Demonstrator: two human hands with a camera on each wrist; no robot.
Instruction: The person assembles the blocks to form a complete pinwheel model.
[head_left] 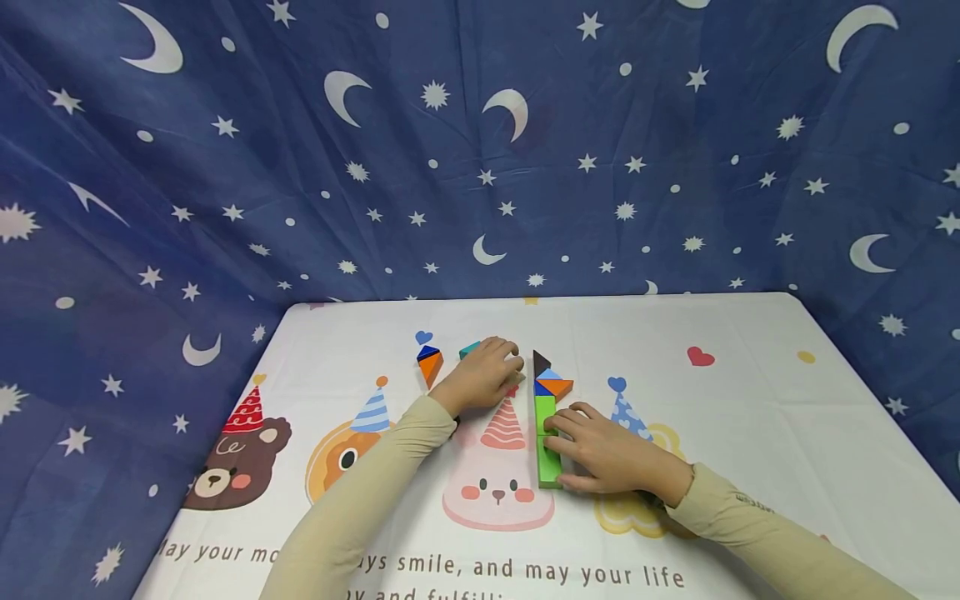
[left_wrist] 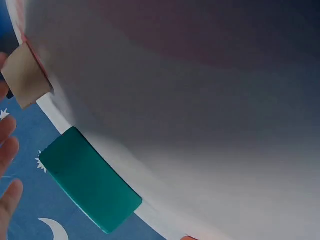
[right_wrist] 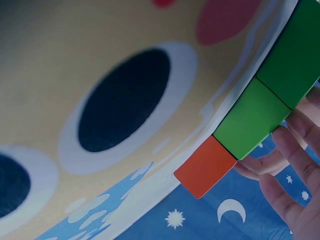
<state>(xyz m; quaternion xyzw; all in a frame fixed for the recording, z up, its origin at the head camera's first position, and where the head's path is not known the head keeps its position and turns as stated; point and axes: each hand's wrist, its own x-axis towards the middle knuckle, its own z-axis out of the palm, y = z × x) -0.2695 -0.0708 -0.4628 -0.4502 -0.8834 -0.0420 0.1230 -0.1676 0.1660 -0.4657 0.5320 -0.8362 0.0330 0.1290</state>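
Observation:
My left hand [head_left: 487,373] reaches over the table's middle, thumb and a finger pinching a small light-brown block [left_wrist: 26,75]; its other fingers are spread. Just behind that hand lies a teal block [head_left: 469,350], shown lengthwise as a teal block [left_wrist: 91,180] in the left wrist view. To the right runs a row: a dark triangular block [head_left: 540,363], blue and orange triangular pieces [head_left: 555,387], and two green blocks [head_left: 548,460] end to end. My right hand [head_left: 603,450] rests its spread fingertips against the green blocks [right_wrist: 252,119] from the right.
Left of the left hand stands an orange and blue triangular block pair [head_left: 430,365]. A white cloth [head_left: 750,417] printed with cartoon animals covers the table. Behind it hangs a blue curtain [head_left: 420,267] with moons and stars.

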